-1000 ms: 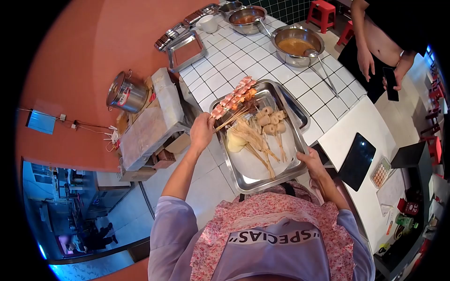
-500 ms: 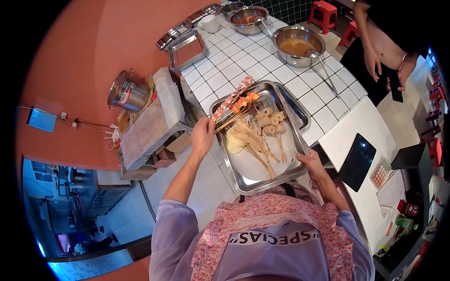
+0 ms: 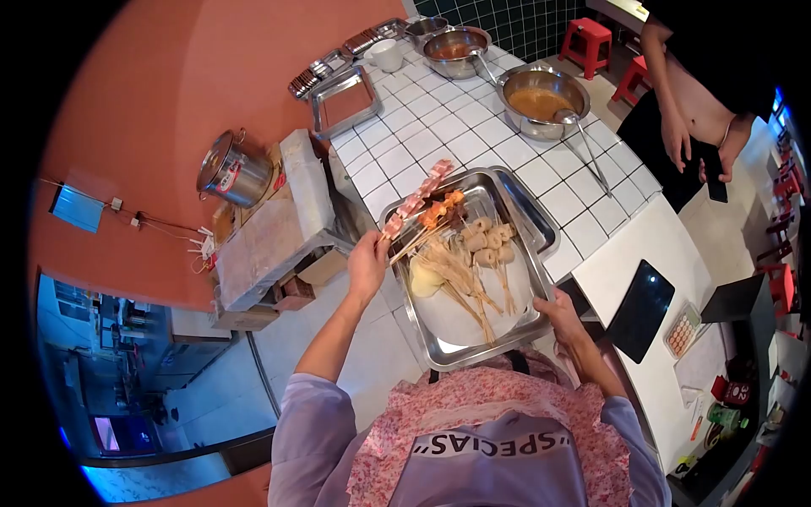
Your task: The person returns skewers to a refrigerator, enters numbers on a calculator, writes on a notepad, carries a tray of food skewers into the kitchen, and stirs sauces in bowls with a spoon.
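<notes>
My left hand (image 3: pixel 367 264) is closed at the tray's left edge, its fingers pinching the near end of a red-and-white meat skewer (image 3: pixel 415 203). That skewer slants across the tray's far left corner. My right hand (image 3: pixel 559 314) grips the near right rim of a steel tray (image 3: pixel 431 338). Inside the tray, orange-glazed skewers (image 3: pixel 443 209) lie beside the meat. Rolled beige pieces on sticks (image 3: pixel 488 241) rest to the right. Thin, pale tan skewered strips (image 3: pixel 448 258) and a pale yellow slice (image 3: pixel 424 277) are nearer to me.
A second tray (image 3: pixel 547 237) sits under the right side on the white tiled counter (image 3: pixel 397 118). Further back are bowls of orange soup (image 3: pixel 539 103) and red soup (image 3: pixel 454 51) with ladles. A tablet (image 3: pixel 641 311) lies right; a person holding a phone (image 3: pixel 715 177) stands beyond.
The tray and both hands sit slightly lower in view, as does much of the counter. My left hand still holds the meat skewer and my right hand the tray.
</notes>
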Demonstrator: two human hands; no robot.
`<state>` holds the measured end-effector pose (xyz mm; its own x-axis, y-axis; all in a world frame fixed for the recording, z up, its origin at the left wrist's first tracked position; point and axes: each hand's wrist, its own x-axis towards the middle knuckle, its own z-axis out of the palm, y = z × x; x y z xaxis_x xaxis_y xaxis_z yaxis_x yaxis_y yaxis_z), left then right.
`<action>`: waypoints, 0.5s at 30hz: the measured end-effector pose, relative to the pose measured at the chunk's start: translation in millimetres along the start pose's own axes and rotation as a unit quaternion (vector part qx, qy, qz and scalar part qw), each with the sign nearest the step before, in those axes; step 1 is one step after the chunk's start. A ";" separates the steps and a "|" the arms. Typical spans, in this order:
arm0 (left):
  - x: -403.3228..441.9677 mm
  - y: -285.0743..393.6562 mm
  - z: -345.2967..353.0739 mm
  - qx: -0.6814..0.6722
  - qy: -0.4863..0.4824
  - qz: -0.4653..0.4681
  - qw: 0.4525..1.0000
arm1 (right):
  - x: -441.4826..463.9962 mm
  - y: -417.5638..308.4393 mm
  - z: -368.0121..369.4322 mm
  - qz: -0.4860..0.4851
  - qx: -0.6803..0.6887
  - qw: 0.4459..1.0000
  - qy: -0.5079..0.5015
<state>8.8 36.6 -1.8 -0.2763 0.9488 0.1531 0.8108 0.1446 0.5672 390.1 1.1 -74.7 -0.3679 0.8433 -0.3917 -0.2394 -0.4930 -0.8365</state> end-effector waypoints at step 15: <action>0.5 12.1 -0.8 -0.025 0.069 0.027 0.997 | 1.7 -5.1 2.9 -0.007 -0.012 1.000 -0.002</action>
<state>18.0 38.6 5.8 -0.3038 0.9066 0.2929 0.8004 0.0761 0.5946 388.0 4.5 -70.0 -0.3681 0.8493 -0.3784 -0.2236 -0.4759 -0.8506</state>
